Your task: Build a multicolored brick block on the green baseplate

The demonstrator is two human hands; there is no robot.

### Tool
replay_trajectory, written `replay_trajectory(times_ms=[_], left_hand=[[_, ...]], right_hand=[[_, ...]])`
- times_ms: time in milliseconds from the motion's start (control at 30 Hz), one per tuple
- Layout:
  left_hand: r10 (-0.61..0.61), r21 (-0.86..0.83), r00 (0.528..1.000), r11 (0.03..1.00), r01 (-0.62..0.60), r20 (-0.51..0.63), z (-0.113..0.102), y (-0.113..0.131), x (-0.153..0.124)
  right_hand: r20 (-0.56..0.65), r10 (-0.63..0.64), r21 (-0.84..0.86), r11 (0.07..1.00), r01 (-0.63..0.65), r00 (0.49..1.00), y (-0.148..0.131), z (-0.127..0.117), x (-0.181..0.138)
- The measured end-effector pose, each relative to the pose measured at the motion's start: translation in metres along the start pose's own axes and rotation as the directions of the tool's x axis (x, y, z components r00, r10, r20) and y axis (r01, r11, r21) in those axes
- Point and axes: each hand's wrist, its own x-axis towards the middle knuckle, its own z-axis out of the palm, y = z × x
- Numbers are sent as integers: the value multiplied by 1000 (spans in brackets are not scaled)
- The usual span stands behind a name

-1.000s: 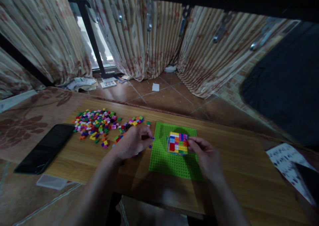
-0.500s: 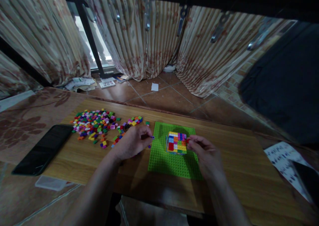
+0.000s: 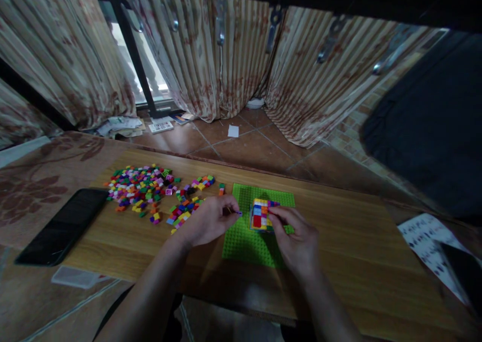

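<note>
A green studded baseplate (image 3: 244, 241) lies on the wooden table (image 3: 350, 246). A small block of many-coloured bricks (image 3: 259, 215) stands near its far edge. My right hand (image 3: 295, 241) rests on the plate with its fingers curled over the top of the block, covering its right half. My left hand (image 3: 209, 221) lies at the plate's left edge, pinching a small purple brick (image 3: 239, 213) between thumb and forefinger, close to the block's left side. A heap of loose coloured bricks (image 3: 141, 186) lies further left.
A black phone (image 3: 60, 226) lies on the patterned cloth at the left, with a clear plastic lid (image 3: 73, 276) near the front edge. Printed paper (image 3: 429, 241) sits at the right. Beyond the table are a tiled floor, striped curtains and a dark bag (image 3: 429, 126).
My right hand has moved left from the block's right side onto its top. My left hand has slid right with the purple brick, uncovering loose bricks that it hid.
</note>
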Motion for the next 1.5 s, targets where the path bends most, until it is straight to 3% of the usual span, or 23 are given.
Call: replay_trajectory(times_ms=[300,500,1500], left_hand=[[4,24,1000,1000,-4,3,-1,0,-1],[17,-8,1000,1000,-17,-5,-1,-3,-1],[40,61,999,997,-40,-10,2,3,1]], right_hand=[[-2,6,-77,997,-6,1000,6,-3,2],[5,45,-66,997,-44,999,5,-11,3],[-66,83,-63,994,-87,994,4,-4,3]])
